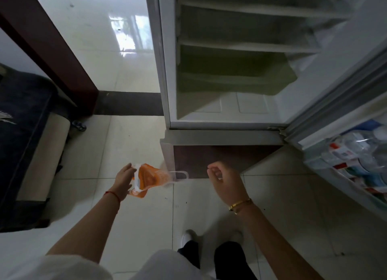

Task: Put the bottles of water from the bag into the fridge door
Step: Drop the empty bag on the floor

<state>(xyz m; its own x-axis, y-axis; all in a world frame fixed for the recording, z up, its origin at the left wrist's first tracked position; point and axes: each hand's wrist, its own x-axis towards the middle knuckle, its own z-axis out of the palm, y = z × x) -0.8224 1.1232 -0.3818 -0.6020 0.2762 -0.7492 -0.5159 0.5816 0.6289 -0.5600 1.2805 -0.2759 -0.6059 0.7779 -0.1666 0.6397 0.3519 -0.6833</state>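
The bag (149, 180) in your left hand (123, 178) looks light and limp: thin orange and white plastic that has crumpled into folds and hangs with no bulge, so you can judge it close to empty or empty. It will flutter and slip rather than hold a shape, so take it by the bunched white top edge or by the loose handle loop (181, 176) sticking out to the right. Your left fingers (130, 167) are pinched together on that white top edge. The bottles (354, 152) are clear plastic with red and white labels and pale caps; they are packed side by side in the fridge door (326, 116) shelf at the far right. Full ones would be heavy and smooth, best gripped around the body. Your right hand (225, 180) hangs empty between bag and door, fingers loosely curled and holding nothing. Beyond it, the fridge (165, 70) stands open with bare shelves above the tiled floor (146, 217).
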